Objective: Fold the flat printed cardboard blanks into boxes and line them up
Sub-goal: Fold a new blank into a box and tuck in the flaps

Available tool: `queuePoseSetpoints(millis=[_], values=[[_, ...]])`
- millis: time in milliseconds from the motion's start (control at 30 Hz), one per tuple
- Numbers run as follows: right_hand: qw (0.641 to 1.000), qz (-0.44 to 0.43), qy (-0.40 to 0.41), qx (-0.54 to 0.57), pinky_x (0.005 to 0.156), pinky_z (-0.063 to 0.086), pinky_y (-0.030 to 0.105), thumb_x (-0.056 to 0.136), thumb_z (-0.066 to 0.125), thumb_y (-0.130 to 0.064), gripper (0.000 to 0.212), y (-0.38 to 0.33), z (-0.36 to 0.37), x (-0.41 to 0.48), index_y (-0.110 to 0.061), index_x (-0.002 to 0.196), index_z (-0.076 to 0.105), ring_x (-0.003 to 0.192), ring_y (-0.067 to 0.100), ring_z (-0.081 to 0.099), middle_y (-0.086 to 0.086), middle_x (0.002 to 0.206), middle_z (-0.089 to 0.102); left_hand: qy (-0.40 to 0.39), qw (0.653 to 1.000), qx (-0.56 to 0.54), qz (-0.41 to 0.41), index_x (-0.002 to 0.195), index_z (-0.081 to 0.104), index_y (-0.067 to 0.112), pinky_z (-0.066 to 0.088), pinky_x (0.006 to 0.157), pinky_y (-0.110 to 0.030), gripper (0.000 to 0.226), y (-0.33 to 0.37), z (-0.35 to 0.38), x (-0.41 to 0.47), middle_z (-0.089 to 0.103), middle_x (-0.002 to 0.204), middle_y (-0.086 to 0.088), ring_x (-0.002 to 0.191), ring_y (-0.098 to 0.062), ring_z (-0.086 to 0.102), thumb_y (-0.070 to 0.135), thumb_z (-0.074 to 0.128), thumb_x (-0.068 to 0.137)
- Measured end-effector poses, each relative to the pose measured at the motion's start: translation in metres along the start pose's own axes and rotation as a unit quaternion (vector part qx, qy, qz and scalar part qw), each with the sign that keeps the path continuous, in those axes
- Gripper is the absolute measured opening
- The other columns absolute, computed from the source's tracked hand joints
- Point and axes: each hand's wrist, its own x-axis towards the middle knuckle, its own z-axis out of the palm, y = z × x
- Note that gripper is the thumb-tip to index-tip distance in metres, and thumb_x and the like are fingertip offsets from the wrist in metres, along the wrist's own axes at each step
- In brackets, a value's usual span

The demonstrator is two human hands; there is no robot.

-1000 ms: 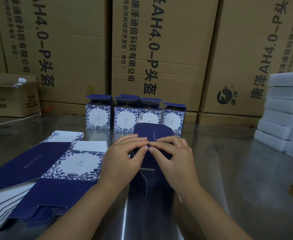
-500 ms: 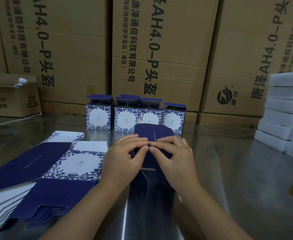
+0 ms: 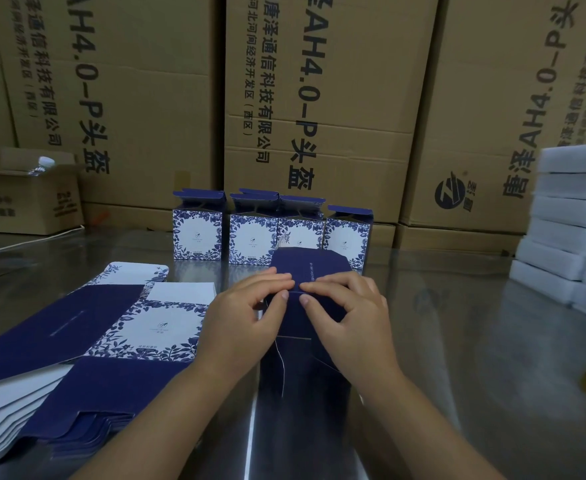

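Negligible shift, both hands hold position | left hand [image 3: 246, 317] and right hand [image 3: 350, 317] pinch blue blank [image 3: 314, 268] at flap crease, upright on surface [image 3: 457, 341] before finished boxes [image 3: 198, 237] | judged light, thin, creasable; grip at fold lines.

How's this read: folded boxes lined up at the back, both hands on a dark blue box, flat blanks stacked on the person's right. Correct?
Not quite: the head view shows the flat blanks stacked on the person's left. Rest holds.
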Motion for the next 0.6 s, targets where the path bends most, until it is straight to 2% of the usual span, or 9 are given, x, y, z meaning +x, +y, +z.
queuePoseSetpoints(millis=[100, 233, 433, 600], values=[[1.000, 0.008, -0.001, 0.005, 0.089, 0.024, 0.011, 0.081, 0.072, -0.028, 0.013, 0.0013, -0.0016, 0.0008, -0.031, 0.093, 0.074, 0.099, 0.006, 0.050, -0.014, 0.093, 0.060, 0.025, 1.000, -0.009, 0.005, 0.099, 0.074, 0.011, 0.043, 0.085, -0.005, 0.025, -0.0006, -0.0008, -0.0010, 0.067, 0.106, 0.007, 0.106, 0.000, 0.058, -0.005, 0.064, 0.082], [1.000, 0.014, -0.004, 0.007, 0.090, 0.028, 0.019, 0.081, 0.071, -0.028, 0.013, 0.0024, -0.0028, 0.0011, -0.032, 0.094, 0.074, 0.099, 0.005, 0.049, -0.016, 0.093, 0.060, 0.038, 0.999, -0.015, 0.004, 0.098, 0.073, 0.009, 0.040, 0.079, 0.001, 0.027, 0.0010, 0.0003, -0.0022, 0.068, 0.105, 0.003, 0.103, 0.004, 0.056, -0.007, 0.066, 0.078], [1.000, 0.012, -0.012, -0.002, 0.089, 0.026, 0.015, 0.082, 0.070, -0.029, 0.013, 0.0021, -0.0039, 0.0008, -0.034, 0.094, 0.073, 0.099, 0.005, 0.049, -0.018, 0.093, 0.059, 0.042, 0.999, -0.016, -0.015, 0.094, 0.075, 0.014, 0.045, 0.084, -0.007, 0.024, 0.0012, -0.0005, 0.0001, 0.068, 0.101, 0.009, 0.100, 0.008, 0.057, -0.003, 0.067, 0.079], [1.000, 0.009, -0.004, -0.002, 0.091, 0.033, 0.026, 0.081, 0.071, -0.027, 0.013, -0.0017, -0.0052, 0.0006, -0.032, 0.092, 0.074, 0.098, 0.007, 0.051, -0.016, 0.091, 0.059, 0.039, 0.999, -0.016, -0.013, 0.090, 0.075, 0.014, 0.041, 0.087, -0.004, 0.023, 0.0016, -0.0014, 0.0021, 0.068, 0.097, 0.012, 0.098, 0.006, 0.059, -0.005, 0.067, 0.078]])
